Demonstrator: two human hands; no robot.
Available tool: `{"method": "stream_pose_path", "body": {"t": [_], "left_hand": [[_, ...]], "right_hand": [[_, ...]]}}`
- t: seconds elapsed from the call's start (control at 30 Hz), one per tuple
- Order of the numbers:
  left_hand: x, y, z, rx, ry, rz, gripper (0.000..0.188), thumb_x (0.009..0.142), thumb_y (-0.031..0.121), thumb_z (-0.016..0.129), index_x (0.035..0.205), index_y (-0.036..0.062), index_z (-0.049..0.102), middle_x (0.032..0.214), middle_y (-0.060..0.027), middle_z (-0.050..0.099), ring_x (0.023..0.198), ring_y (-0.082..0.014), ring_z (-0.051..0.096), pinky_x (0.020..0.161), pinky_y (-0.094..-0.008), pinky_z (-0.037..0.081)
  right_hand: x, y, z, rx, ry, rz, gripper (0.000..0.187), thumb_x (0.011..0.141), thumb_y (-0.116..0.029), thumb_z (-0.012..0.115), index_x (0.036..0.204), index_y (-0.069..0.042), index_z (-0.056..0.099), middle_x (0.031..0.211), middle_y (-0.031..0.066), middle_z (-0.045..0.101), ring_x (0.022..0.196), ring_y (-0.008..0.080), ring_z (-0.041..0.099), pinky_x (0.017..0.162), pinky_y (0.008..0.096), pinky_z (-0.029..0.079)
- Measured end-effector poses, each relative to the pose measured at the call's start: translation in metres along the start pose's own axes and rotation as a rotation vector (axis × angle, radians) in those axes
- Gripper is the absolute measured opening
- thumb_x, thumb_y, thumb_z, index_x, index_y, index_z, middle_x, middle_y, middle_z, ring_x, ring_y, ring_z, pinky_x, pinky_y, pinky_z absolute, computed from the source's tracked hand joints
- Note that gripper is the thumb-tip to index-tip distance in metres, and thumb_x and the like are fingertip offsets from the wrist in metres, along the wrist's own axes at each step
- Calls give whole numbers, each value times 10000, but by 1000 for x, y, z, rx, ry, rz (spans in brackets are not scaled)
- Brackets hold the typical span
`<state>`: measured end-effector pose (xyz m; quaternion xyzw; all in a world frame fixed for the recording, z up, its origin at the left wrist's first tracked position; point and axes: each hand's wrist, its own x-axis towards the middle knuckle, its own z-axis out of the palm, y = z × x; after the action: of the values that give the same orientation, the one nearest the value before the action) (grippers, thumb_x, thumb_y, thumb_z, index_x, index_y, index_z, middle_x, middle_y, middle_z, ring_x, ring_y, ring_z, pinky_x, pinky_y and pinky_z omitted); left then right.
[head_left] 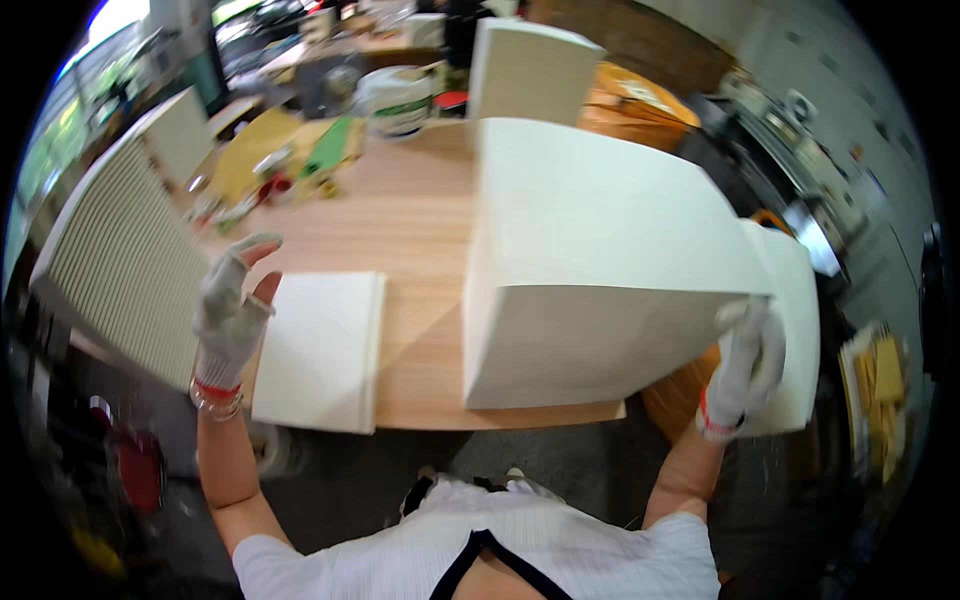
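A large white box-like piece (610, 210) with a broad smooth top stands on the right half of the wooden table (420, 220). My right hand (748, 360), in a white glove with a red cuff, is closed at its near right corner, the fingertips pressed on the edge. My left hand (230, 310), gloved the same way, is raised on the left with thumb and fingers apart and nothing in it. Beside it lie a flat white panel (318, 350) at the near edge and a ribbed white panel (125, 265) leaning at the left.
A white tub (394, 102) and another white block (535, 72) stand at the back. Yellow and green sheets (325, 145) lie among small items at the far left. Another white piece (795, 330) stands right of the table, near an orange bag (640, 105) and stacked boards (875, 400).
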<state>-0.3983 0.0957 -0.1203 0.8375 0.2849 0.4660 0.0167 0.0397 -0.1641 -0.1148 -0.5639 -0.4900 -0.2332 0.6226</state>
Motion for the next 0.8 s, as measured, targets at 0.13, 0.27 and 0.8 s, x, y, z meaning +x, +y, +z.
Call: {"method": "stream_pose_path", "body": {"t": [0.13,0.27,0.8], "left_hand": [[96,108,37,-237,-111,429,308,759,-43,752,1053,-5,668,1105,-154,704,1028,-301,685,881,-381,544],[158,208,91,-255,-291,748,296,765,18,772,1044,39,675,1077,-114,706,993,-291,686,860,-400,554],[192,304,237,-132,-665,734,92,857,121,638,881,61,572,992,-80,599,949,-298,607,768,-393,511]], "right_hand": [[54,94,-52,-378,15,-49,271,990,-221,618,1175,-24,634,1051,139,671,1003,281,639,899,361,516],[61,103,-82,-473,-244,314,346,989,-387,577,1057,-54,643,952,157,676,898,294,662,821,370,517],[122,93,-38,-115,-163,-131,411,933,-260,671,660,-24,472,617,129,438,589,293,469,579,410,380]]}}
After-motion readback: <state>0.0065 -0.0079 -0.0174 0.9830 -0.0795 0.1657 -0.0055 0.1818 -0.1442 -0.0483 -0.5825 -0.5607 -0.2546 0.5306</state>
